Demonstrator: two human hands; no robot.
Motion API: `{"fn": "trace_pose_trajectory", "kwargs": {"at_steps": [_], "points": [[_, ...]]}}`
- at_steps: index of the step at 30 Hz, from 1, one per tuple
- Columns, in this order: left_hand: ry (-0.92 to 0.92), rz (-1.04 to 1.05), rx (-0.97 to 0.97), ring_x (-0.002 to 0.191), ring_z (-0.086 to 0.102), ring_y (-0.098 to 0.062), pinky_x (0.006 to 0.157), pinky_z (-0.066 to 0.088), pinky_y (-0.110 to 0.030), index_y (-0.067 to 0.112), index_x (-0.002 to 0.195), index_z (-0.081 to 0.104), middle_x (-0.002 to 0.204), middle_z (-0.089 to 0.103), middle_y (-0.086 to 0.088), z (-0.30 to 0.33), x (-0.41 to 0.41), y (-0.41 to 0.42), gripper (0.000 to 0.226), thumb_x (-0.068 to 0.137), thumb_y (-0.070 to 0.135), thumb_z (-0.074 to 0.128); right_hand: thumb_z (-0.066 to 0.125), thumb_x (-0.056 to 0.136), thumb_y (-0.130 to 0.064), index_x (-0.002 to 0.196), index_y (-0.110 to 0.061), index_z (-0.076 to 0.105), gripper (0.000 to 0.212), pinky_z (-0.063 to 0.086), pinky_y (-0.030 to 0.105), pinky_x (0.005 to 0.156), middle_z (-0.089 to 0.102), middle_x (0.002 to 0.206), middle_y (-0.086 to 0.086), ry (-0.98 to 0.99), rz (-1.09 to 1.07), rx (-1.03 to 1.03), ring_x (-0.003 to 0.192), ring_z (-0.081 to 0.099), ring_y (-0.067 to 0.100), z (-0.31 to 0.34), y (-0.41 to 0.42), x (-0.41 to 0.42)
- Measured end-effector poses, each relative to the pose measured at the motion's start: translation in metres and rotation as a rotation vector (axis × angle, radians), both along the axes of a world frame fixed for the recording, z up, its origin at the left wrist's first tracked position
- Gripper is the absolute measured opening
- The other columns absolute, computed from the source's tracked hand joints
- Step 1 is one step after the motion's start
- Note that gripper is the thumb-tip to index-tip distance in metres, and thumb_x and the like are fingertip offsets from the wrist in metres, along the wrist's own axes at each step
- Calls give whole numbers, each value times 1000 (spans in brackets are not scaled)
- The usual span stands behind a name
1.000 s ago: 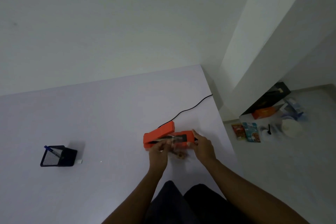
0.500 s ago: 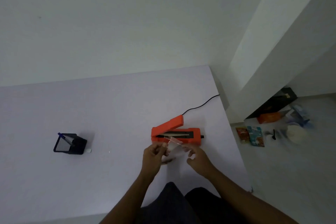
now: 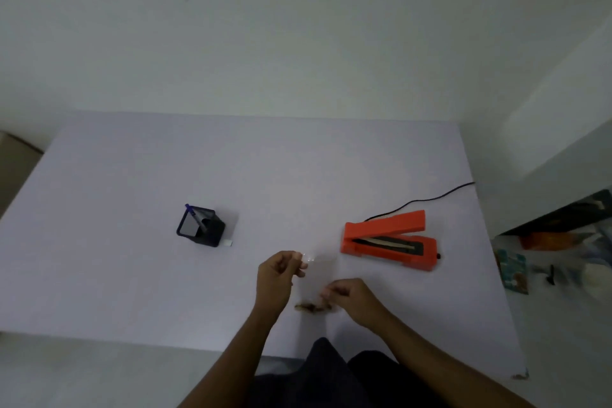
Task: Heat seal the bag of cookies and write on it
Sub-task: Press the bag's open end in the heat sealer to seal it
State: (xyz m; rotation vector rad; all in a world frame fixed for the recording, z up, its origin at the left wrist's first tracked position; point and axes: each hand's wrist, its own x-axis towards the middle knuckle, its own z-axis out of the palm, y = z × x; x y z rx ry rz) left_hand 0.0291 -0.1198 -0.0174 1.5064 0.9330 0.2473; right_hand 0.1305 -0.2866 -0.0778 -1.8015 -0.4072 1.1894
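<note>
A clear plastic bag of cookies [image 3: 314,288] hangs just over the white table [image 3: 132,275], the brown cookies at its lower end. My left hand [image 3: 278,278] pinches the bag's top left corner. My right hand [image 3: 347,295] grips its right side, lower down. The orange heat sealer [image 3: 389,242] stands to the right of the bag with its lid raised and its black cord [image 3: 430,199] trailing to the table's right edge. A blue pen [image 3: 195,217] leans in a black mesh pen holder [image 3: 200,227] to the left.
A small white object [image 3: 228,243] lies beside the pen holder. Off the table's right edge, packets, a box and a white cup [image 3: 596,278] sit on the floor. A wall rises behind the table. My dark-clothed knees [image 3: 331,374] are at the near edge.
Both hands have pulled the bag out of the sealer and carried it left and toward me. The view has swung left, so the sealer now lies to the right.
</note>
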Motion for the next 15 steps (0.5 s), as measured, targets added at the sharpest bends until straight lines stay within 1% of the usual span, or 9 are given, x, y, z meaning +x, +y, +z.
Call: {"fn": "trace_pose_trajectory", "kwargs": {"at_steps": [2, 3, 5, 7, 8, 11, 13, 15], "points": [[12, 13, -5, 68, 72, -16, 55, 50, -19, 10, 93, 74, 78, 77, -3, -4, -9, 26, 17, 95, 23, 63, 69, 93, -14, 90, -13, 79, 10, 53, 19, 73, 78, 83, -1, 53, -46, -9, 77, 71, 6, 1, 21, -14], [12, 20, -9, 67, 72, -15, 55, 50, -17, 9, 92, 75, 77, 77, -4, -6, -11, 37, 17, 94, 22, 64, 68, 93, -14, 92, -9, 78, 11, 55, 21, 73, 78, 84, 3, 84, -73, -14, 78, 73, 9, 0, 30, -19], [11, 34, -34, 65, 72, -13, 54, 48, -13, 6, 90, 75, 75, 77, -6, -12, -15, 62, 16, 93, 20, 67, 66, 95, -15, 96, -7, 78, 14, 60, 28, 78, 79, 89, 9, 147, -128, -31, 84, 75, 19, -2, 49, -30], [21, 40, -55, 63, 70, -9, 54, 47, -11, 5, 88, 76, 74, 76, -8, -20, -17, 86, 15, 92, 18, 68, 64, 96, -14, 97, -7, 77, 15, 62, 34, 82, 78, 90, 13, 199, -190, -43, 86, 76, 25, -3, 70, -41], [28, 38, -65, 64, 70, -9, 54, 47, -11, 6, 88, 76, 74, 76, -7, -25, -18, 96, 14, 91, 18, 69, 64, 96, -14, 96, -6, 77, 15, 62, 34, 81, 78, 89, 13, 218, -219, -51, 85, 76, 25, -3, 79, -46], [45, 2, -102, 70, 72, -18, 56, 49, -15, 8, 87, 75, 78, 77, -5, -41, -16, 122, 10, 90, 15, 70, 65, 95, -16, 96, -5, 77, 16, 62, 34, 79, 78, 90, 15, 246, -309, -75, 83, 75, 24, -8, 100, -58], [44, -28, -109, 70, 72, -19, 58, 51, -17, 5, 87, 74, 79, 77, -5, -48, -13, 134, 5, 88, 7, 70, 66, 95, -17, 96, -6, 78, 16, 62, 33, 77, 78, 91, 15, 251, -372, -100, 82, 74, 23, -12, 107, -65], [32, -61, -106, 70, 72, -21, 63, 56, -21, 1, 86, 74, 80, 77, -7, -54, -10, 145, 4, 85, 0, 70, 66, 96, -17, 96, -6, 78, 17, 61, 30, 73, 77, 91, 17, 244, -436, -132, 80, 74, 22, -16, 111, -70]]}}
